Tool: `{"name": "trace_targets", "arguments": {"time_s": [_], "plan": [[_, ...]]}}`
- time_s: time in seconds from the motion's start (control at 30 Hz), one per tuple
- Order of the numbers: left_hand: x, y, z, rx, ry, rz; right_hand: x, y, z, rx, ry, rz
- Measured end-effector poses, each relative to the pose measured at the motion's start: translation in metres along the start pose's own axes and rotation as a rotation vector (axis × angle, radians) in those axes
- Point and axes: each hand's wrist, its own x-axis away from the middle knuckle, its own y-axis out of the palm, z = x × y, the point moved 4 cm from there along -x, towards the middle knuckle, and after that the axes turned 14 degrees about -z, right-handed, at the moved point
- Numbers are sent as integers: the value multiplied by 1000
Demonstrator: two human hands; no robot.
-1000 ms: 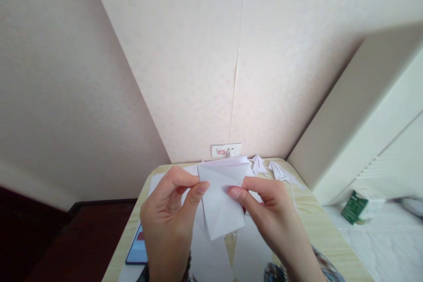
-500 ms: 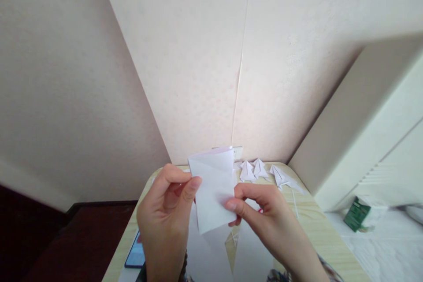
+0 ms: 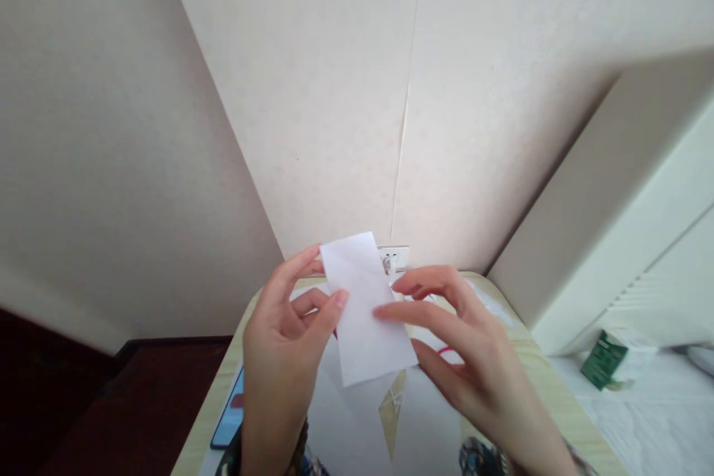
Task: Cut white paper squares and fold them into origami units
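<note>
A white folded sheet of paper (image 3: 365, 327) is held up tilted above the table. My left hand (image 3: 293, 342) pinches its left edge, thumb on the front and the other fingers at the back. Against the right part of the paper, my right hand (image 3: 462, 342) has its fingers spread; one fingertip lies on the front face and the thumb is by the lower right corner. Beneath the hands, large white sheets (image 3: 357, 428) lie on the light wooden table (image 3: 558, 401), with a diamond of wood showing between them.
A phone with a lit screen (image 3: 228, 420) lies at the table's left edge. A wall socket (image 3: 399, 255) is behind the paper. White paper (image 3: 491, 305) lies at the back right. Beyond the table on the right is a green and white box (image 3: 605, 358).
The paper now looks narrower and tilts more to the left. My right hand has loosened its pinch and spread its fingers, now covering the folded paper shapes at the back right.
</note>
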Motion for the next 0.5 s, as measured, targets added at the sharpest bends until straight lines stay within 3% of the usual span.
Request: {"name": "trace_targets", "arguments": {"time_s": [0.13, 0.27, 0.33, 0.4, 0.5], "plan": [[0, 6, 3, -131, -36, -157, -2, 2, -3, -83, 20, 115], [5, 4, 17, -439, 118, -248, -5, 2, 4, -219, 163, 176], [9, 4, 22, -473, 175, -295, -5, 2, 8, -271, 221, 183], [12, 6, 25, -481, 195, -301, -5, 1, 9, -317, 255, 181], [13, 8, 27, -505, 192, -208, -6, 1, 6, -346, 253, 162]]}}
